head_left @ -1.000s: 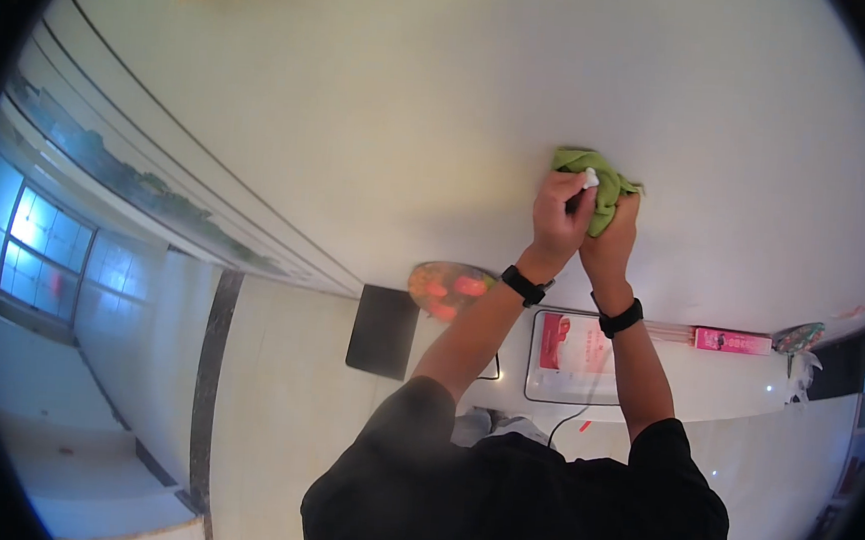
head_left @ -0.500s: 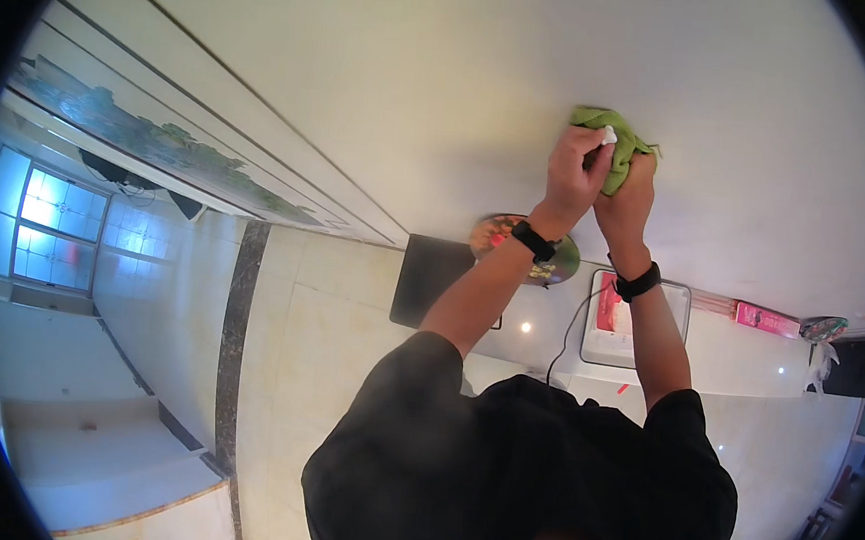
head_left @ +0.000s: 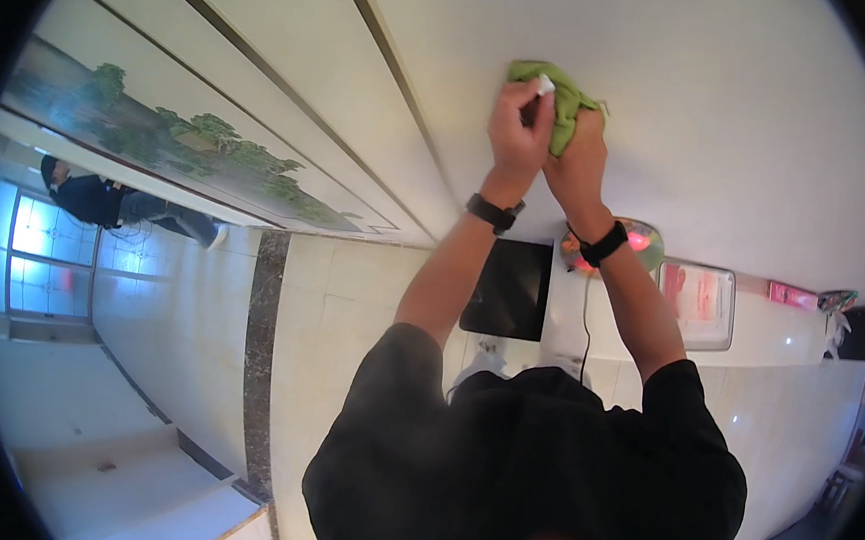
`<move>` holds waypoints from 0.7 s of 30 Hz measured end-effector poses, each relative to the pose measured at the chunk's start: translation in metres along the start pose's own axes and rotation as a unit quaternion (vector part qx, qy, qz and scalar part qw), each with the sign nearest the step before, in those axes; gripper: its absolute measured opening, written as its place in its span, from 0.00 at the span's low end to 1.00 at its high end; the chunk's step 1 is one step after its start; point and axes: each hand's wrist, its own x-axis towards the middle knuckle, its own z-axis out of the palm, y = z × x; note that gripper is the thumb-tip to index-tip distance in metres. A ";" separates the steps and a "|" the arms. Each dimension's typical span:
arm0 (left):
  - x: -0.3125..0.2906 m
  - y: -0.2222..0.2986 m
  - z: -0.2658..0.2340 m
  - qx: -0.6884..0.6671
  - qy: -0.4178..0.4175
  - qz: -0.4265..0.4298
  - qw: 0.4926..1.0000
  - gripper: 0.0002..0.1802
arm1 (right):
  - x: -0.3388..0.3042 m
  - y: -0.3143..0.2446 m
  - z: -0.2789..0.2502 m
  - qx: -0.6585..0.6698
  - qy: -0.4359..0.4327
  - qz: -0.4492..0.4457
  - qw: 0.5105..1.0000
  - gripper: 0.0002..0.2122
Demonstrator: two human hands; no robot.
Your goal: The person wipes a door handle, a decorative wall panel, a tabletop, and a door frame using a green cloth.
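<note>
Both arms reach up to a pale wall (head_left: 724, 120). A crumpled green cloth (head_left: 565, 99) lies against it, bunched between my hands. My right hand (head_left: 575, 170) grips the cloth from its right side; its fingers are partly hidden in the folds. Just beside it, my left hand (head_left: 517, 140) is closed in a pinch on a small white object (head_left: 546, 85), too small to name. Whether the left fingers also hold some cloth cannot be told. Each wrist wears a black band.
Below my arms are a black panel (head_left: 506, 290), a colourful round plate (head_left: 645, 247), a rectangular tray (head_left: 696, 304) and a pink box (head_left: 792, 295). A dark cable (head_left: 586, 331) hangs down. Grooved wall panels (head_left: 387, 56) stand left; another person (head_left: 106, 202) is farther off.
Both hands and the cloth have shifted left along the wall, toward the grooved panels. The view has shifted too, and the other person at the left shows more fully.
</note>
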 end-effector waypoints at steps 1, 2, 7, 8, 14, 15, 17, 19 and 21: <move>0.002 -0.011 -0.007 -0.006 -0.006 -0.004 1.000 0.12 | 0.001 0.002 0.012 -0.006 0.003 0.007 1.000 0.15; 0.001 -0.022 -0.012 -0.004 0.013 0.013 1.000 0.12 | 0.001 0.008 0.023 -0.023 0.000 -0.018 1.000 0.14; -0.037 -0.048 -0.031 0.038 0.065 -0.014 0.997 0.12 | -0.007 -0.013 0.026 -0.050 -0.033 -0.042 0.997 0.11; -0.049 -0.049 -0.034 0.031 0.051 -0.031 0.998 0.12 | -0.009 -0.019 0.020 -0.024 -0.106 0.027 0.994 0.09; -0.159 -0.045 -0.045 0.050 -0.062 -0.367 0.927 0.13 | -0.113 0.045 0.023 0.053 -0.135 0.170 0.975 0.13; -0.187 -0.040 -0.049 0.042 -0.074 -0.395 0.915 0.13 | -0.135 0.051 0.017 0.044 -0.166 0.174 0.970 0.13; -0.243 -0.019 -0.053 0.045 -0.118 -0.461 0.878 0.13 | -0.188 0.063 -0.004 0.054 -0.187 0.216 0.957 0.14; -0.292 0.001 -0.055 0.059 -0.152 -0.503 0.848 0.14 | -0.243 0.086 -0.022 0.066 -0.207 0.256 0.942 0.14; -0.345 0.021 -0.051 0.079 -0.226 -0.522 0.818 0.13 | -0.306 0.114 -0.042 -0.020 -0.273 0.279 0.920 0.16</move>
